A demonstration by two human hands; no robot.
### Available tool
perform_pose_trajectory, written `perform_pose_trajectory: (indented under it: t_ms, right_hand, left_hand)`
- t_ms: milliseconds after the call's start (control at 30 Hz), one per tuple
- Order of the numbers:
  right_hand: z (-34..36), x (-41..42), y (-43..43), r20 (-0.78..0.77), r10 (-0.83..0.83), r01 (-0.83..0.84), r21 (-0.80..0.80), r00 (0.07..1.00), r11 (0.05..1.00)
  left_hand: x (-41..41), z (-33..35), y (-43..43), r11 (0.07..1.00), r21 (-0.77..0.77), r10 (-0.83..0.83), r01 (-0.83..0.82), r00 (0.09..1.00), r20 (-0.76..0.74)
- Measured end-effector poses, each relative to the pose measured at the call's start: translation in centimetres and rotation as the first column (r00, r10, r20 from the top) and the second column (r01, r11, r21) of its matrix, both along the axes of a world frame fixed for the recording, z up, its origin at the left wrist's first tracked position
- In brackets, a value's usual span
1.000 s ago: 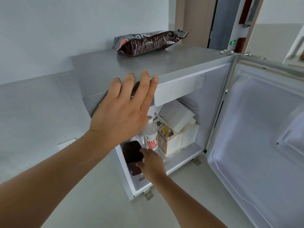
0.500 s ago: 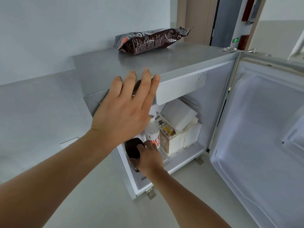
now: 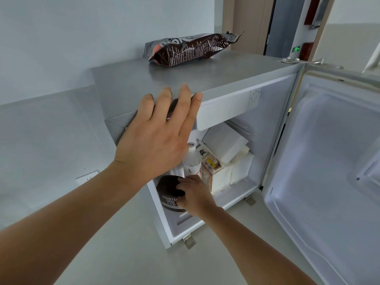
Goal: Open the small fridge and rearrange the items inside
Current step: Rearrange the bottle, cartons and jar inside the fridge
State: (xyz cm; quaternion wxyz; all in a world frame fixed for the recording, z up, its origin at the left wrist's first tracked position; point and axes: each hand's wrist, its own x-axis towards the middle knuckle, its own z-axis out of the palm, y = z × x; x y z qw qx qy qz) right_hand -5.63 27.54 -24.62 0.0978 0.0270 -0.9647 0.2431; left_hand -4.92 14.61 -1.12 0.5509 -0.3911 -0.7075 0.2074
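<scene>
The small grey fridge [image 3: 127, 83] stands with its door [image 3: 320, 165] swung wide to the right. My left hand [image 3: 156, 138] lies flat with fingers spread on the front left corner of the fridge top. My right hand [image 3: 195, 195] grips a dark brown cocoa tin [image 3: 168, 194] at the front left of the fridge floor. Behind the tin stands a clear bottle [image 3: 192, 161] with a white cap and red label. To its right leans a packet [image 3: 209, 163] with a yellow sticker, then several white packs [image 3: 228, 147].
A dark brown snack bag [image 3: 191, 49] lies on the fridge top at the back. The open door's white inner liner fills the right side. A white wall socket [image 3: 87, 177] sits low on the left wall. Pale floor lies in front of the fridge.
My right hand has shifted the cocoa tin slightly, and its label now faces me. My left hand has stayed on the fridge top.
</scene>
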Motion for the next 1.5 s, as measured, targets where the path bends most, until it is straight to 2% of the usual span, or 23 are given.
perform_pose_trajectory:
  t_ms: [167,333,433,600,800,900,967,1033,1100,1167,1367,1433,1500]
  right_hand:
    - [-0.3,0.3,0.3,-0.114,0.058,-0.052,0.056,0.992,0.997]
    - [-0.5,-0.1,0.6,-0.181,0.139,-0.133,0.044,0.974,0.990]
    - [-0.6,-0.5,1.0,-0.198,0.168,-0.138,0.156,0.966,0.978]
    - [0.1,-1.6,0.7,-0.200,0.198,-0.148,0.239,0.960,0.960]
    - [0.2,-1.4,0.6,-0.292,0.180,-0.106,0.252,0.939,0.962]
    - [-1.4,-0.1,0.6,-0.441,0.129,-0.047,0.192,0.888,0.980]
    - [-2.9,0.9,0.0,-0.456,-0.036,0.041,0.000,0.889,0.999]
    - [-3.6,1.5,-0.8,-0.286,-0.264,0.187,-0.268,0.921,0.945]
    - [-3.8,1.4,-1.5,-0.036,-0.341,0.305,-0.370,0.939,0.877]
    - [-3.9,1.1,-2.2,0.077,-0.319,0.324,-0.379,0.945,0.867]
    - [-3.8,0.3,-3.1,0.091,-0.318,0.326,-0.429,0.944,0.843]
    - [-3.8,0.6,-2.8,0.018,-0.336,0.312,-0.420,0.942,0.852]
    - [-3.8,0.9,-2.3,-0.143,-0.295,0.240,-0.312,0.945,0.919]
  left_hand:
    - [0.0,0.0,0.1,1.000,0.002,0.004,-0.004,1.000,-0.001]
    - [0.1,0.0,0.1,1.000,0.003,-0.003,0.003,1.000,-0.009]
    - [0.2,0.0,0.2,1.000,0.002,-0.007,0.007,1.000,-0.005]
    - [0.1,0.0,0.0,1.000,-0.004,0.006,-0.006,1.000,-0.011]
    - [0.2,0.1,0.1,1.000,-0.003,0.002,-0.002,1.000,-0.004]
    - [0.1,0.2,0.0,1.000,-0.004,-0.002,0.002,1.000,-0.006]
    - [0.0,0.1,0.0,1.000,-0.011,0.012,-0.012,1.000,-0.010]
    - [0.0,0.1,0.0,1.000,-0.008,0.020,-0.020,1.000,-0.014]
    - [0.0,0.1,0.0,1.000,-0.001,0.018,-0.018,1.000,-0.009]
    - [0.1,0.1,0.1,1.000,0.002,0.014,-0.014,1.000,-0.005]
    - [0.2,0.1,0.1,1.000,-0.006,0.019,-0.019,1.000,0.002]
    - [0.1,0.1,0.0,1.000,0.001,0.009,-0.009,1.000,0.004]
    - [0.0,0.0,0.0,1.000,0.004,0.005,-0.005,1.000,-0.002]
